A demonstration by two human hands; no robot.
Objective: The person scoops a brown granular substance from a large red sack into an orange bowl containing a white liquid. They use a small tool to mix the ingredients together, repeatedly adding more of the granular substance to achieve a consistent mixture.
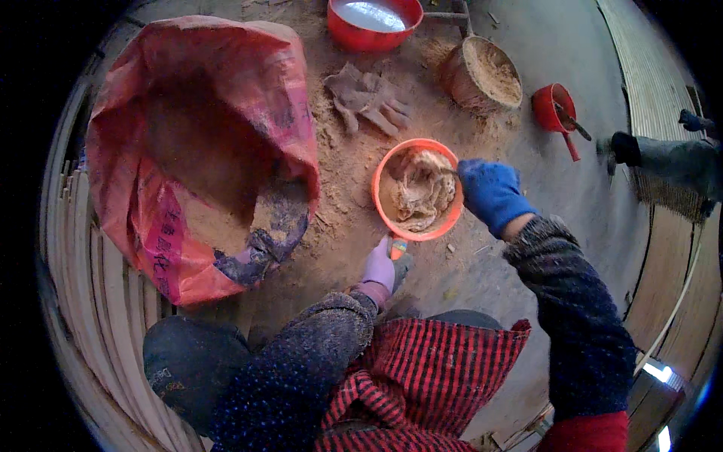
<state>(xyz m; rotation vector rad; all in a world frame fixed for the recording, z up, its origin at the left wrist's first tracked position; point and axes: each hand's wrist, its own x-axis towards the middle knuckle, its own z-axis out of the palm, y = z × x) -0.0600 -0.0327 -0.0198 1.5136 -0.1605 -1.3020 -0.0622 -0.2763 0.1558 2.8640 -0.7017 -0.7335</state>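
An orange scoop bowl [384,211] sits on the sandy floor, holding a pale, sticky brown paste [419,192]. My left hand [382,266], in a purple glove, grips the bowl's short handle at its near edge. My right hand [490,192], in a blue glove, is closed on a thin stick or tool whose tip dips into the paste at the bowl's right rim. Both forearms wear dark knitted sleeves.
A large red sack [196,151] of sawdust lies open at left. Beyond the bowl are grey gloves [367,98], a red basin of liquid [373,22], a sawdust-filled bucket [482,75] and a red cup [553,109]. Bent wooden strips line both sides. Another person's foot [663,154] is at right.
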